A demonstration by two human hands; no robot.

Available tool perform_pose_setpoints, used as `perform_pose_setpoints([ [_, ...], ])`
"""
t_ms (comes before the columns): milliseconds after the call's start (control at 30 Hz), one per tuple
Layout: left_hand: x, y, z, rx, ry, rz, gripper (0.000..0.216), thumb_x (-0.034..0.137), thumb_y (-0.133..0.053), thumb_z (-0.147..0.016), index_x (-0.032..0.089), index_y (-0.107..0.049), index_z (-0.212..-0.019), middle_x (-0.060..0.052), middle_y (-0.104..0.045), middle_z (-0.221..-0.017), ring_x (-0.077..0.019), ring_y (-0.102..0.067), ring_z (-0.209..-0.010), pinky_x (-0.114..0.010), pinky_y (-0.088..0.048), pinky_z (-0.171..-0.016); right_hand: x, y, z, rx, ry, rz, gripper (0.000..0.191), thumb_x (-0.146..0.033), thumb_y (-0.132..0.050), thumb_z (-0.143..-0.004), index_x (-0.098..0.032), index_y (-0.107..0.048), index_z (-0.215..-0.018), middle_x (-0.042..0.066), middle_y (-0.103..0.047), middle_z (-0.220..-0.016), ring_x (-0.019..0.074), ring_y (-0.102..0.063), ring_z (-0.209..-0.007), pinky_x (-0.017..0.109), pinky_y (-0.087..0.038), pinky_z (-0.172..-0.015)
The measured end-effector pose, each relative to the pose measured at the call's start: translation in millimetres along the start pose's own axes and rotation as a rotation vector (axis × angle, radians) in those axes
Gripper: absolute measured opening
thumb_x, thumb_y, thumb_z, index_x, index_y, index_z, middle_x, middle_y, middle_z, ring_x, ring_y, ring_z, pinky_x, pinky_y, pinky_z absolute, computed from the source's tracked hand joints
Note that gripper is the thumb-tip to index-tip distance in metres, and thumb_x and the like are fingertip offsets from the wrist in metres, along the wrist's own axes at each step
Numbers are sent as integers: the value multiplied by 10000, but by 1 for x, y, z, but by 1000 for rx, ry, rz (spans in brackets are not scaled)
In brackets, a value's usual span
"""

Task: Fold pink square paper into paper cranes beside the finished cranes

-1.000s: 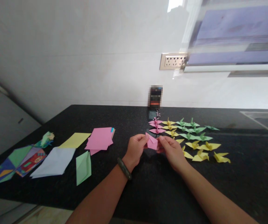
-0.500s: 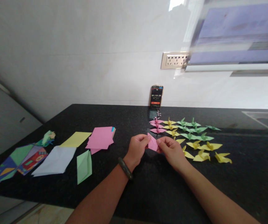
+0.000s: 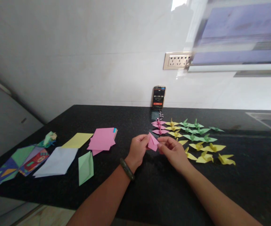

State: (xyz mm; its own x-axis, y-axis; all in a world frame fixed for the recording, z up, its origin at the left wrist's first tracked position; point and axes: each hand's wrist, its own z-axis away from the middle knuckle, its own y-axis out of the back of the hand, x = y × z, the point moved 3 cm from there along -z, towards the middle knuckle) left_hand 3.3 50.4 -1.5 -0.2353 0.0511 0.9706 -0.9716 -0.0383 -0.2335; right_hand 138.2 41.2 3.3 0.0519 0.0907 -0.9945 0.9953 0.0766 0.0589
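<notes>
"While the pink folded paper (image 3: 153,143) is held up between the two hands, which way is it pointed?"

"Its sharp tip is aimed toward the wall (image 3: 97,72) and slightly left. The long axis is slanted from that tip to a blunter corner at the lower right, nearer the wrists."

"And how are the fingers set?"

"By the left hand (image 3: 138,150), the paper's left side is pinched narrowly between thumb and fingers. By the right hand (image 3: 175,153), the right corner is gripped, the thumb laid on the near face; the fingertips behind are hidden."

"Where is it being held?"

"Over the dark surface (image 3: 144,191), just in front of the pink paper cranes (image 3: 160,131). Yellow paper cranes (image 3: 204,157) are ranged to the right; a stack of pink paper (image 3: 101,139) and a green folded paper (image 3: 85,169) are laid to the left."

"What has been changed since a second ago?"

"A broader outline was shown then; now a tapered kite is seen, with a flap edge running down from the tip. The right thumb has been brought lower, while the left grip is almost unchanged."
</notes>
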Motion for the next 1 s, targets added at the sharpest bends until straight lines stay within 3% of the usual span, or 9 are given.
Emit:
perform_pose_setpoints([
  [100, 0, 0, 0, 8, -12, -1, 327, 438, -605, -660, 114, -591, -616, 12, -507, -537, -84, -446, -489, -208, -362, -471, 0, -1, 1, 11, 26, 19, 335, -345, -676, -612, -165, -576, -876, -3, -580, -632, 120, -524, -558, 246, -429, -531],
  [233, 2, -2, 2, -16, -11, -52, 321, 428, -593, -677, 109, -619, -656, -5, -546, -575, -92, -474, -514, -211, -378, -484, 3, 0, 1, 9, 59, 118, 261, -326, -626, -672, -164, -606, -875, 17, -615, -672, 129, -532, -574, 247, -417, -538],
  [467, 9, -15, 10, -312, -139, -65, 289, 224, -660, -638, 127, -613, -906, -52, -639, -844, -139, -568, -750, -234, -438, -654, 9, 8, -2, 85, 123, 212, 239, -342, -568, -733, -166, -642, -878, 28, -640, -680, 137, -525, -558, 258, -411, -541],
  [600, 7, -12, 10, -257, -72, -155, 230, 239, -570, -717, 125, -596, -914, -46, -624, -786, -123, -558, -667, -203, -424, -538, 9, 7, -2, 75, 127, 198, 235, -369, -555, -750, -164, -643, -823, 25, -631, -640, 140, -538, -555, 253, -417, -535],
  [1000, 8, -14, 10, -248, -20, -202, 206, 200, -538, -708, 88, -616, -863, -13, -570, -666, -67, -503, -496, -190, -428, -485, -3, 8, 2, 140, 238, 372, 234, -357, -501, -788, -159, -619, -748, 18, -595, -611, 134, -519, -547, 235, -407, -520],
])
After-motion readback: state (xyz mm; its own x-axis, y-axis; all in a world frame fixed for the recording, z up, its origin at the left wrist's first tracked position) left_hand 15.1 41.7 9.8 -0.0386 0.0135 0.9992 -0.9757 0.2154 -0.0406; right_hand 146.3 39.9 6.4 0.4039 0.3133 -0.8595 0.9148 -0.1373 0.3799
